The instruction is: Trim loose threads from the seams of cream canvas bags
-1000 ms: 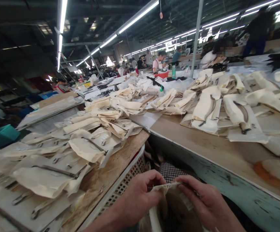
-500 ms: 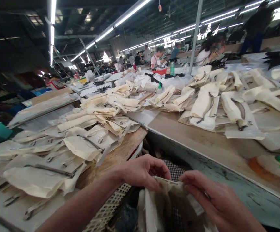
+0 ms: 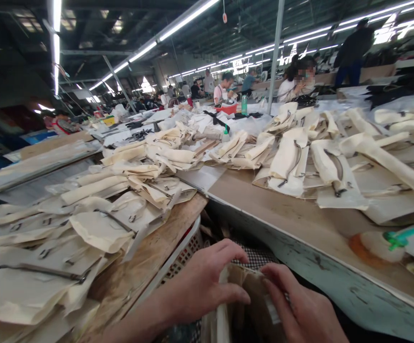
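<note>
At the bottom middle, my left hand point(image 3: 203, 283) and my right hand point(image 3: 298, 307) both grip the top edge of a cream fabric piece point(image 3: 244, 286), a bag-like item with a brownish inside. My left fingers curl over its left rim, and my right fingers pinch the right rim. It sits low, between the wooden bench and the long table, above a black-and-white checked cloth point(image 3: 259, 257).
Piles of cream fabric pieces with dark zippers point(image 3: 96, 224) cover the wooden bench on the left and the long table point(image 3: 300, 214) on the right. A white lattice basket point(image 3: 185, 250) stands under the bench edge. A green-capped item point(image 3: 395, 238) lies at the right. Other people work at the back.
My hands have lowered with the fabric piece, and its brownish inside shows more. The camera has swung a little to the right, so the piles sit further left.
</note>
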The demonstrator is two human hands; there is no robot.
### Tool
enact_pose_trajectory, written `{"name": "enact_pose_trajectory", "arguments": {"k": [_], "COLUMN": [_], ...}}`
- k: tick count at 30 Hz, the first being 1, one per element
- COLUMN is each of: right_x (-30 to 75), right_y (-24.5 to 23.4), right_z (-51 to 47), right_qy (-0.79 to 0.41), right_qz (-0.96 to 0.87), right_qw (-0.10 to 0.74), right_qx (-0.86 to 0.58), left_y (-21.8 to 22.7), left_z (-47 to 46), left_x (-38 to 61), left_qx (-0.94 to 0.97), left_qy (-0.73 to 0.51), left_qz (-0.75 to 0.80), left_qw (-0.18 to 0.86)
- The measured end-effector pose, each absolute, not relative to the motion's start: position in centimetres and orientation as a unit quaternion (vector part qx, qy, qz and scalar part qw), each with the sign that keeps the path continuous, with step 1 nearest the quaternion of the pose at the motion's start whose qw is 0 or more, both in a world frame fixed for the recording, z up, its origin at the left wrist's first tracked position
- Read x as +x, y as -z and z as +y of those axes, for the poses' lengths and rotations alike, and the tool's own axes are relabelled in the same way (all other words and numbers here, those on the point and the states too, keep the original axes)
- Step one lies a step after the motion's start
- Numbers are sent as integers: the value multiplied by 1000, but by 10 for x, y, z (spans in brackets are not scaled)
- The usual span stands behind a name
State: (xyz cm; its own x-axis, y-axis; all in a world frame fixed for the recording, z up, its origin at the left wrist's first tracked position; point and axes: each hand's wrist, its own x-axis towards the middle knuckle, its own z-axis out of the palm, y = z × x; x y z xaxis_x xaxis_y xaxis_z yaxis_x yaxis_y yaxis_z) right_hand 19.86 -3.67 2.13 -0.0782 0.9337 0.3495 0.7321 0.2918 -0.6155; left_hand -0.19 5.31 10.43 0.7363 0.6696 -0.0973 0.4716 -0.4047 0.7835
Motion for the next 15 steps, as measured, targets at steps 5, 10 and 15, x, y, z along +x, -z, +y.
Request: {"name": "enact_pose_trajectory", "arguments": {"k": [5, 10, 15], "right_x": [196, 193, 191], "right_y": [-17, -17, -21], "right_z": [-39, -41, -43], "right_qy": [-129, -121, -125], "right_qz": [-721, -722, -715], "right_qw": [370, 375, 377], "right_qx": [-571, -569, -575], "left_y": [-97, -85, -87], "left_z": [35, 31, 30], "left_x": [1, 2, 3], "left_qx": [853, 874, 855], "left_qy": [-200, -247, -241], "left_qz": [357, 325, 346], "left_qw": [323, 263, 303]}}
